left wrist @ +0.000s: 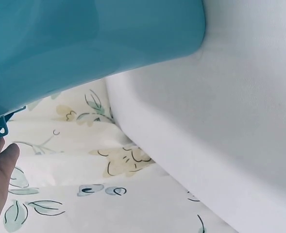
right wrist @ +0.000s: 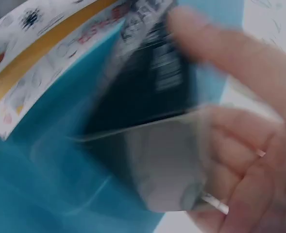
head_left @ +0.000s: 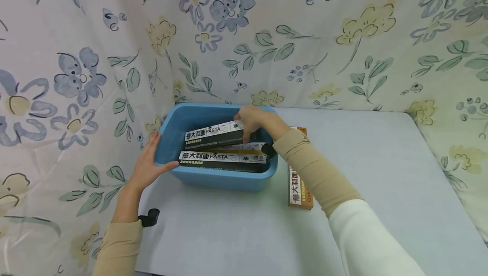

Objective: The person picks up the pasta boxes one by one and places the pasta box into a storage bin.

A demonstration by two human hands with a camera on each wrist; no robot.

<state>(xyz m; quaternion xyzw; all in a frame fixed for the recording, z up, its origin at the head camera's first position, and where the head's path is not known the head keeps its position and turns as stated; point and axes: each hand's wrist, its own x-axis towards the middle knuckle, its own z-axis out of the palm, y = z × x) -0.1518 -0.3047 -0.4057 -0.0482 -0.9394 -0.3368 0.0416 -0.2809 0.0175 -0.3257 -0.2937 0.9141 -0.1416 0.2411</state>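
A blue plastic bin (head_left: pixel 225 182) holds several pasta boxes. My right hand (head_left: pixel 255 121) grips the right end of a black-and-white pasta box (head_left: pixel 213 136), which lies slightly tilted inside the bin. In the right wrist view, my thumb is on one side of that blurred box (right wrist: pixel 147 92) and the fingers on the other. A second black-and-white pasta box (head_left: pixel 223 161) lies along the bin's front wall, and a yellow-edged box (head_left: pixel 248 146) shows between the two. At the bin's left side, my left hand (head_left: pixel 146 163) touches the rim, its fingers extended and thumb over the front corner.
An orange-and-white pasta box (head_left: pixel 295 187) lies on the white table (head_left: pixel 381 174) to the right of the bin, partly hidden by my right forearm. Floral curtains (head_left: pixel 244 47) hang behind and to the left, close to the bin.
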